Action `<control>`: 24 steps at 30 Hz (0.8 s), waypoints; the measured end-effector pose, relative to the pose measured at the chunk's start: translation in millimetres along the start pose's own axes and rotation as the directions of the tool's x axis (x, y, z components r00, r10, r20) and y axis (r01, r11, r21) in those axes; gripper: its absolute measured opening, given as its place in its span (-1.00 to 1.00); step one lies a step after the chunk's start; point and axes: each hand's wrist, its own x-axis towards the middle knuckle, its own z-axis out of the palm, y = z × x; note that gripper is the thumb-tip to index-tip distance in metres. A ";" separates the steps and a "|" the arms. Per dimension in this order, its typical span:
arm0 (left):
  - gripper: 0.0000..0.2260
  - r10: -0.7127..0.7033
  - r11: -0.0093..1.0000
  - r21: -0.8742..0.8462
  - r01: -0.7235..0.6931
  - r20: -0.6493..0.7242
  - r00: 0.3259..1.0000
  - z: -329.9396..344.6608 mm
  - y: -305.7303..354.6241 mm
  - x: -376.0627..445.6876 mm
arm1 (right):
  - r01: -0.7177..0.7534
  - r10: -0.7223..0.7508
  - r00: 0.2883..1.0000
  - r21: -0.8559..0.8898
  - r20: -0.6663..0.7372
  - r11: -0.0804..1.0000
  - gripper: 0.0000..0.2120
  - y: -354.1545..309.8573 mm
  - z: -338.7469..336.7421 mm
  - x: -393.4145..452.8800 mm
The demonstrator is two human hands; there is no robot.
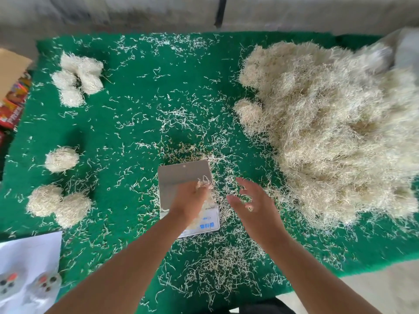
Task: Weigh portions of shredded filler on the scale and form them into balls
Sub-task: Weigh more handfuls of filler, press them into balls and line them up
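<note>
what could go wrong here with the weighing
The left hand pinches a tuft of filler right over the scale and its forearm hides the display, so leaning on the pan could skew the reading. Loose strands lie against the pan's right edge and may add stray weight. The right hand hovers open with a few shreds clinging, which might drop onto the scale.
</note>
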 end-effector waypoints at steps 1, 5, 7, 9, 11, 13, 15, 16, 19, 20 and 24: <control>-0.61 -0.033 0.979 -0.203 0.038 0.030 0.999 -2.1 15.4 -10.4 | 0.076 -0.076 0.997 0.003 0.023 0.997 -0.24 -9.7 0.3 0.7; -0.72 -0.105 0.768 -0.621 0.155 0.117 0.988 -8.1 77.0 -43.1 | 0.265 -0.280 0.955 0.142 0.101 0.954 -0.28 -57.6 1.7 2.3; -0.69 -0.249 0.625 -0.737 0.256 0.122 0.961 -11.2 97.2 -46.8 | 0.282 -0.305 0.948 0.199 0.092 0.938 -0.27 -74.9 4.7 3.3; -0.65 -0.261 0.539 -0.808 0.237 0.108 0.959 -17.8 114.1 -53.5 | 0.284 -0.309 0.949 0.261 0.058 0.923 -0.23 -89.6 0.5 1.1; -0.63 -0.265 0.505 -0.848 0.158 0.022 0.964 -21.2 138.8 -63.1 | 0.304 -0.324 0.946 0.332 0.004 0.893 -0.32 -98.6 -12.4 -2.6; -0.61 -0.233 0.470 -0.879 0.072 -0.045 0.971 -23.7 173.6 -77.8 | 0.356 -0.339 0.934 0.377 -0.112 0.855 -0.60 -106.5 -33.0 -4.9; -0.61 -0.144 0.426 -0.905 -0.024 -0.094 0.985 -22.1 203.2 -86.2 | 0.404 -0.324 0.913 0.432 -0.248 0.806 -0.71 -113.5 -55.5 -2.8; -0.61 -0.115 0.425 -0.902 -0.074 -0.134 0.984 -20.4 218.4 -90.7 | 0.424 -0.311 0.901 0.460 -0.303 0.780 -0.69 -118.4 -67.6 -2.5; -0.60 -0.100 0.384 -0.913 -0.136 -0.188 0.977 -8.1 259.9 -104.7 | 0.428 -0.275 0.897 0.520 -0.347 0.739 -0.62 -134.8 -104.8 -0.4; -0.63 -0.094 0.392 -0.907 -0.153 -0.205 0.974 0.0 270.3 -109.2 | 0.409 -0.252 0.906 0.545 -0.341 0.732 -0.58 -139.4 -118.0 3.1; -0.51 0.046 0.687 -0.632 -0.359 -0.455 0.889 45.7 295.9 -122.3 | 0.303 -0.169 0.950 0.648 -0.262 0.699 -0.51 -141.4 -172.0 22.9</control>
